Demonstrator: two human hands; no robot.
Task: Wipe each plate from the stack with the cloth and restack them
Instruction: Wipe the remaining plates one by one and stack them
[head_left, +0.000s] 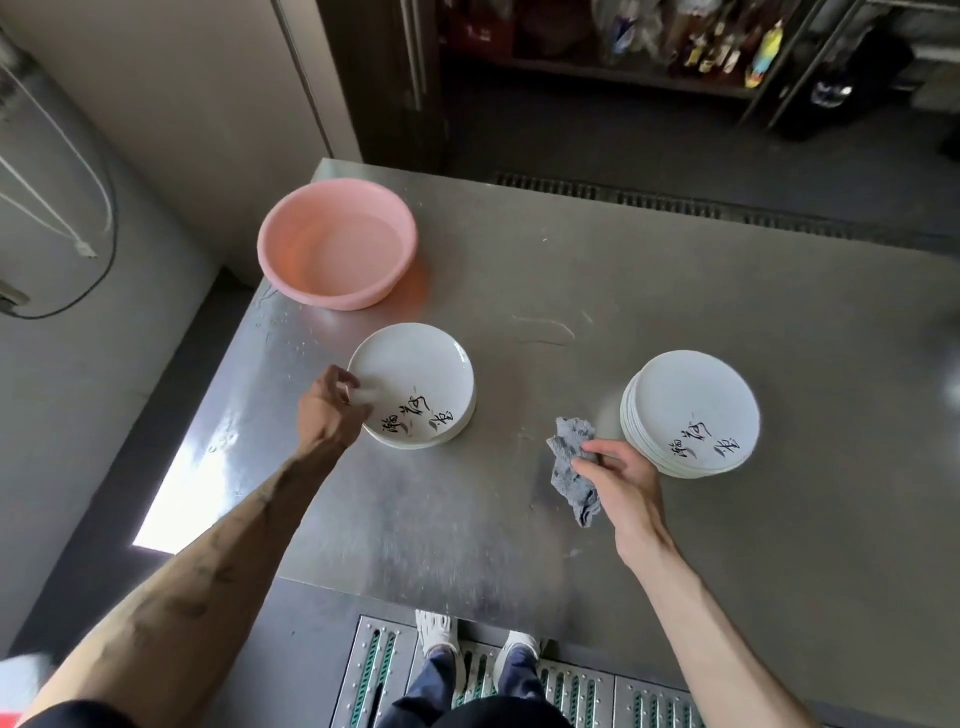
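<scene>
Cloth (571, 467) is pinched in my right hand (621, 470), just left of the right stack (691, 410) on the table (623, 270). My left hand (332, 410) grips the left stack (415, 379) by its top rim. Far left stands a pink basin (337, 244), blocking neither hand.

On the surface (623, 291), the basin (337, 244) sits far left, the low stack (415, 374) of plates just near of it, the tall stack (691, 405) well to the right, and the cloth (569, 441) between the stacks, just beside the tall one.
</scene>
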